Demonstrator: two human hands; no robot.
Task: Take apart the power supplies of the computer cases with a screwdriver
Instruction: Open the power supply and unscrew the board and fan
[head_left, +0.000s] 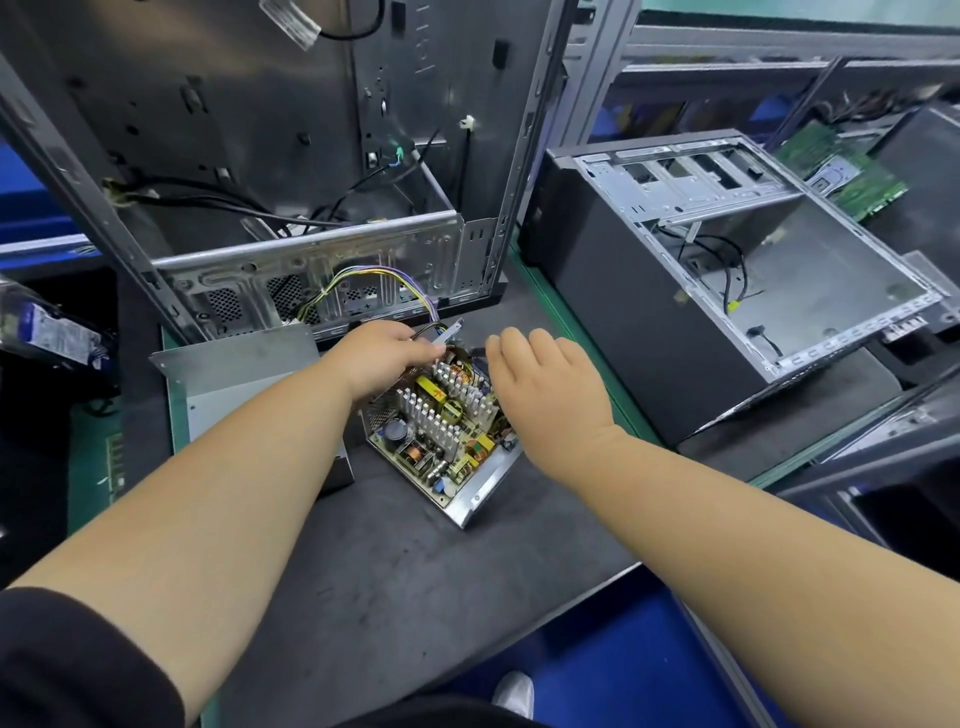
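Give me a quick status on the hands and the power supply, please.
Left hand grips the cable bundle at the open power supply. Right hand open, hovering above it. Cover off, lying left. No screwdriver seen.

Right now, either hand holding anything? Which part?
Left hand grips the opened power supply at its far corner, by the cable bundle. Right hand hovers open, holding nothing.

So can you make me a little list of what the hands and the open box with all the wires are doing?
left hand: grips the far edge of the power supply, by its wire bundle
right hand: fingers straight, over the far right corner; contact unclear
power supply: lid off, circuit board showing, on the dark mat
removed cover: lies left of it
wire bundle: runs up against the upright case
second case: open, on the right
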